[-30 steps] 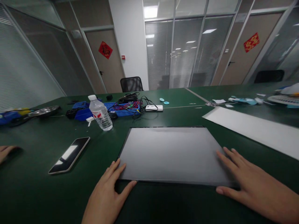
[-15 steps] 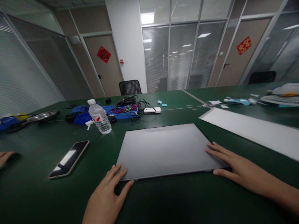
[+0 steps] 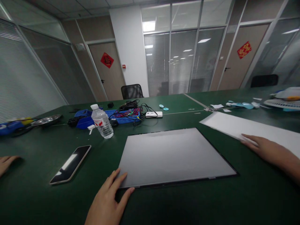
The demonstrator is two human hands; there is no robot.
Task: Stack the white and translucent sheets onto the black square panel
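Green table: blue tray holds tangled cables.

the right hand runs off the right edge at the wrist, on a white sheet also cut there. far behind the grey panel, the tangled cables blur together.

Left hand bare; right hand seemingly sleeveless, ringless.

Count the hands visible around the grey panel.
3. The left hand rests on the grey panel's near left corner; the right hand lies on the white sheet; another person's hand shows at the left edge.
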